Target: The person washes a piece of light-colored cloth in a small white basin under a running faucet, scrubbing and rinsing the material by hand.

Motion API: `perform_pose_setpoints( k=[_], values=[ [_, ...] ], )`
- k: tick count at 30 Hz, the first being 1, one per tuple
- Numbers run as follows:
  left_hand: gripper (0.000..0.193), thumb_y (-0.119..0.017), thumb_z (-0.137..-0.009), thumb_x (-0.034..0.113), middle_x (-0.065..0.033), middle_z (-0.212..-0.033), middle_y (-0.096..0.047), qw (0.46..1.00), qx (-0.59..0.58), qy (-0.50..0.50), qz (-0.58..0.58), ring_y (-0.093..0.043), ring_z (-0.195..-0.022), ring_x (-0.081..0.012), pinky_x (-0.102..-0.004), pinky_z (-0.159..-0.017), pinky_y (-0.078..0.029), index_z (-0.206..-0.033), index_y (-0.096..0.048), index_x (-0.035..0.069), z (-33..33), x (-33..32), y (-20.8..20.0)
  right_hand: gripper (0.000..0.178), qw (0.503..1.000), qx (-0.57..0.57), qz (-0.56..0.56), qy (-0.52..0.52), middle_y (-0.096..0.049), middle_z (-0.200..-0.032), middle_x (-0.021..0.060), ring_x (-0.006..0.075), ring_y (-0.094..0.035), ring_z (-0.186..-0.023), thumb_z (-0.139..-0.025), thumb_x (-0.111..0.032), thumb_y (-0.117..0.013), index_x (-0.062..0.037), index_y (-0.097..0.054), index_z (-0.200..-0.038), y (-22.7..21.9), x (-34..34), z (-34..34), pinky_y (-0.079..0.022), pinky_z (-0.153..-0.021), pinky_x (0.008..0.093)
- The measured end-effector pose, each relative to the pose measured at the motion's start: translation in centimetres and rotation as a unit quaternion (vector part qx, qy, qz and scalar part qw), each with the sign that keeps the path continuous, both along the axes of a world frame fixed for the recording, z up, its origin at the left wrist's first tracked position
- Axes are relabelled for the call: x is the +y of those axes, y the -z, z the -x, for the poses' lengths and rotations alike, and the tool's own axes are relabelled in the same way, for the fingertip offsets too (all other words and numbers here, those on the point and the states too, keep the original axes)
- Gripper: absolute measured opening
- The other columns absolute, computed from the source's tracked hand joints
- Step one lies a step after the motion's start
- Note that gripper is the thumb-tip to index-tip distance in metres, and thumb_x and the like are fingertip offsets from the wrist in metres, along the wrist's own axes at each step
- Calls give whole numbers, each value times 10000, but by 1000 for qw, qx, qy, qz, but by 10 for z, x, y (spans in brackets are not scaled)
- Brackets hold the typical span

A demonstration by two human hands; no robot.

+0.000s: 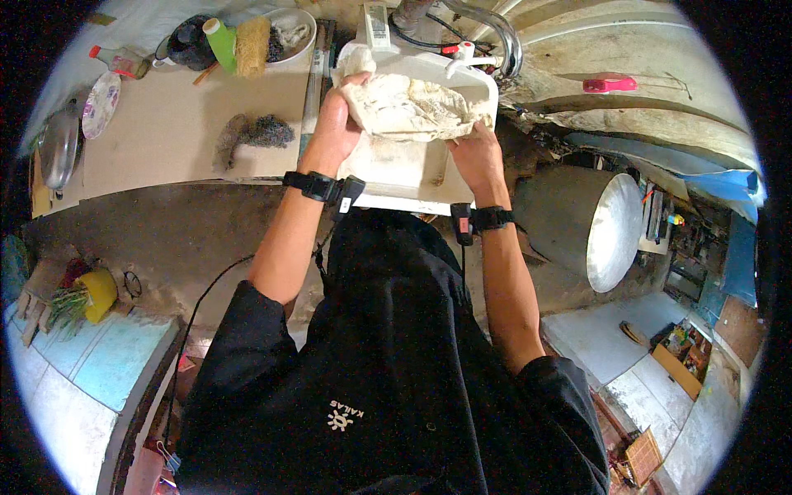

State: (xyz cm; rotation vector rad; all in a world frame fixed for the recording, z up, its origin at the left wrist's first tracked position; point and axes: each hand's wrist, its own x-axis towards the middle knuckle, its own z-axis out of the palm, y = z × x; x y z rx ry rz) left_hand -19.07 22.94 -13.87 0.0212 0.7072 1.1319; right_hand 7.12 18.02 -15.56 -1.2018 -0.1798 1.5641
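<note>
A wet-looking, off-white cloth (412, 107) with brownish stains stretches between my two hands over a white sink (404, 186). My left hand (337, 115) grips its left end, thumb on top. At its right end my right hand (477, 148) has its fingers closed on the cloth's lower corner. Part of the cloth bunches up beyond my left hand, near the sink's rim. Behind the cloth stands a tap (466, 54) with a red-marked handle. The sink's floor shows brownish stains below the cloth.
Left of the sink, a beige counter (165, 157) bears a dark scouring pad (268, 132), a green bottle (220, 43), a white bowl (301, 58) and a patterned plate (101, 106). A large metal pot (612, 231) stands to the right. A pink-handled brush (610, 84) lies behind it.
</note>
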Motion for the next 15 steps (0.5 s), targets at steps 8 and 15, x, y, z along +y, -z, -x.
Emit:
perform_pose_setpoints(
  k=[8, 15],
  values=[
    [391, -745, -943, 219, -121, -1336, -693, 998, 24, 34, 36, -639, -1255, -295, -478, -1103, -489, -1275, -673, 26, 25, -21, 25, 599, 961, 242, -47, -122, -521, -1529, 183, 396, -506, -1408, -960, -92, -595, -26, -440, -1534, -25, -3, -26, -352, -1194, 739],
    [570, -765, -853, -69, -102, -1312, -676, 972, 152, 152, -92, -673, -1192, -262, -394, -996, -578, -1375, -570, 46, 16, -48, 68, 640, 969, -18, -6, -245, -556, -1487, 159, 303, -590, -1315, -955, -62, -717, 8, -429, -1523, -27, 22, -31, -519, -1107, 564]
  ],
)
